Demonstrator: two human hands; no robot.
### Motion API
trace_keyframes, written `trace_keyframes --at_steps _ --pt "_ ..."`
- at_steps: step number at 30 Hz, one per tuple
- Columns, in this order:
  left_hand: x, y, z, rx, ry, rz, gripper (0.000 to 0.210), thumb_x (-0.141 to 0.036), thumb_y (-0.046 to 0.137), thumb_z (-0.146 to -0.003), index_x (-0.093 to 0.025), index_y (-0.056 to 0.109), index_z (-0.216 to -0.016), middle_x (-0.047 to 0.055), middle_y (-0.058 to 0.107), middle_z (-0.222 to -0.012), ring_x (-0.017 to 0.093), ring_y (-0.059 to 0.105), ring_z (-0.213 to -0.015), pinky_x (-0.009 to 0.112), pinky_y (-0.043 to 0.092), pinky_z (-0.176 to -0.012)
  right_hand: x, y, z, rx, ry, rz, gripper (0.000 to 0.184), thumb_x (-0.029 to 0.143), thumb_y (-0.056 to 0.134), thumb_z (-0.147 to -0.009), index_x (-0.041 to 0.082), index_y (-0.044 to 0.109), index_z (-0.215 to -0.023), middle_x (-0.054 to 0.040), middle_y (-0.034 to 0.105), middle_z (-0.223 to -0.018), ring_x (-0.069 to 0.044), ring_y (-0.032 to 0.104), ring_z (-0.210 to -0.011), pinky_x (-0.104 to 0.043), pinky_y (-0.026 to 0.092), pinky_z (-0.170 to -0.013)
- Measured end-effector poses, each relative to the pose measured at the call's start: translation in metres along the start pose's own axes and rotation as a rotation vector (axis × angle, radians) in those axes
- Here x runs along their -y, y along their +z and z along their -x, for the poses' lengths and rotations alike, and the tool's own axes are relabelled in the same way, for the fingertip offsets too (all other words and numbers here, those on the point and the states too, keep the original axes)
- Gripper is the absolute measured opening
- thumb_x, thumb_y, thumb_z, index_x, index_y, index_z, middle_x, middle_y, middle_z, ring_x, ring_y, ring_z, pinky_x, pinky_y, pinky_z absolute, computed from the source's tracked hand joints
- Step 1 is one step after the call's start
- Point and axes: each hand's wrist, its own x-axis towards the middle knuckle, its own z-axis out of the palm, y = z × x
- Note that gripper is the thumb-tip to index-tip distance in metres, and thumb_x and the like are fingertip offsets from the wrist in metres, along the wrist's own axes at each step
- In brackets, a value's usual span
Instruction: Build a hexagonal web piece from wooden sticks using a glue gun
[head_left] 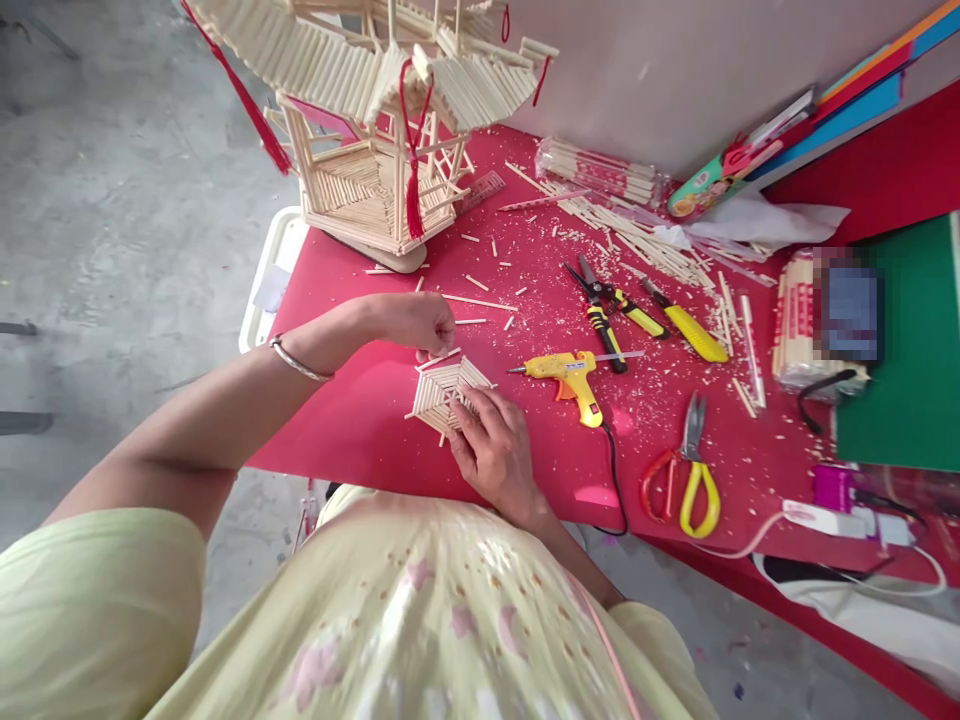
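A small hexagonal panel of wooden sticks [435, 398] lies at the front of the red table, with stick ends jutting past its edges. My right hand [495, 445] holds it from the near right, fingers over its top and thumb by the near edge. At the panel's far left edge, my left hand [416, 322] is closed, its fingertips pinching a short wooden stick [438, 360]; part of the grip is hidden. A yellow hot glue gun [570, 378] lies just right of the panel, nozzle towards it, with a glue stick in its back.
A stick-built pavilion [352, 190] with red tassels stands at the back left. Black-yellow pliers [600, 310], a yellow-handled cutter [694, 332] and red-yellow scissors [694, 480] lie to the right. Loose sticks [637, 235], scraps and bundled sticks [600, 170] lie behind. A power strip [821, 517] sits at right.
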Motion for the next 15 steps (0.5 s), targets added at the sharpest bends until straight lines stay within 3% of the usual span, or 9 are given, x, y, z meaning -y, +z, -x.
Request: trace_keyframes --at_steps 15 --pt "0.0033 0.0034 0.0003 -0.022 0.031 0.094 0.008 -0.025 0.061 -0.069 -0.020 0.066 -0.068 0.000 0.068 -0.061 0.015 0.060 -0.063 0.023 0.041 -0.059 0.0010 -0.0016 -0.0010 -0.001 0.017 -0.010 0.036 0.028 0.058 -0.100 0.021 0.064 -0.135 -0.0104 0.061 -0.146 -0.029 0.052 -0.135 -0.050 0.044 -0.115"
